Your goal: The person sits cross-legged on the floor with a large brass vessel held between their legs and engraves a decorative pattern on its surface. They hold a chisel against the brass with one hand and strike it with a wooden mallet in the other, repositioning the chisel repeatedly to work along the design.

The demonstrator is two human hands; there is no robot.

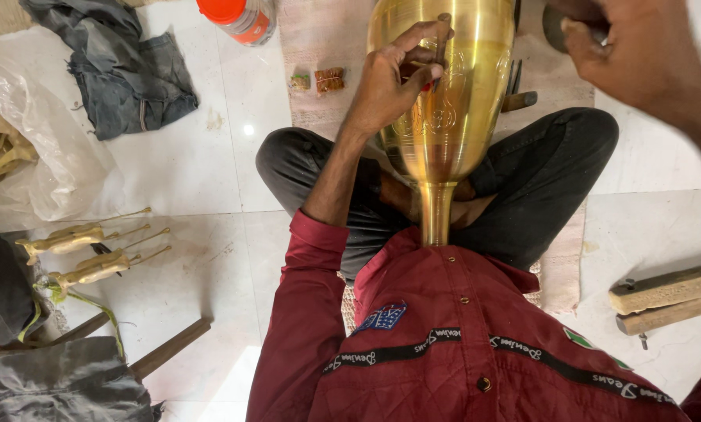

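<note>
Polished brass goblet-shaped vessel (444, 101) is laid across the crossed legs, long axis running twelve to six, stem toward six at the chest. A thin dark metal punch (442, 39) is pinched against it by the left hand (393, 78). The right hand (624, 47), at one o'clock, is closed around a dark, blurred tool (557, 27). The clear plastic bag (46, 148) at nine o'clock holds brass pieces.

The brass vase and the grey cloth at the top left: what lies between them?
Head view: an orange-capped bottle and bare white floor lie between vase and cloth.

White glossy tile floor (210, 156) w/ a glare spot left of the grip. Pinkish woven mat (319, 47) lies just beyond it.
</note>
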